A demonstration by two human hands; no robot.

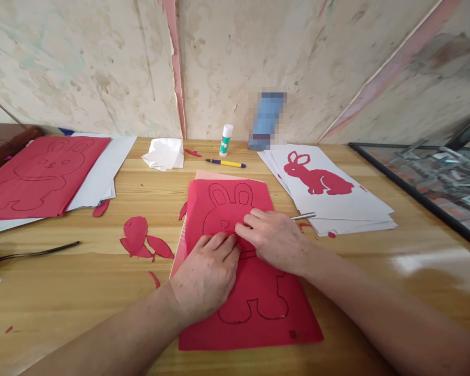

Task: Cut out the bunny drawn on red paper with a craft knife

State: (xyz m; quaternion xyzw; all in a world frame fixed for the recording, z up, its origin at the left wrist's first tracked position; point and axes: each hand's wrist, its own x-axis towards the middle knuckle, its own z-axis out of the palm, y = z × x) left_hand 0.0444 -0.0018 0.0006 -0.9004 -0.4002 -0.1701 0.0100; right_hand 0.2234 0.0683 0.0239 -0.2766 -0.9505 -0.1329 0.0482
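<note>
A red paper [258,329] with a rabbit outline drawn in black lies in front of me, on top of a paler pink-edged sheet. My left hand [209,269] presses on its middle, fingers bent and close together, tips down near the rabbit's face. Just to the right, my right hand [272,237] is closed, its fingertips at the same spot. From behind that hand sticks out the end of a slim silver pen-shaped tool [305,215]; its tip is hidden. Between the two hands, the part of the drawing being touched is covered by fingers.
Red paper scraps [136,236] lie left of the sheet. Behind it are a yellow-blue pen [225,163], a glue stick [226,141] and crumpled white paper [163,154]. White sheets with a red rabbit cutout [321,177] lie right; more red sheets [43,177] lie left.
</note>
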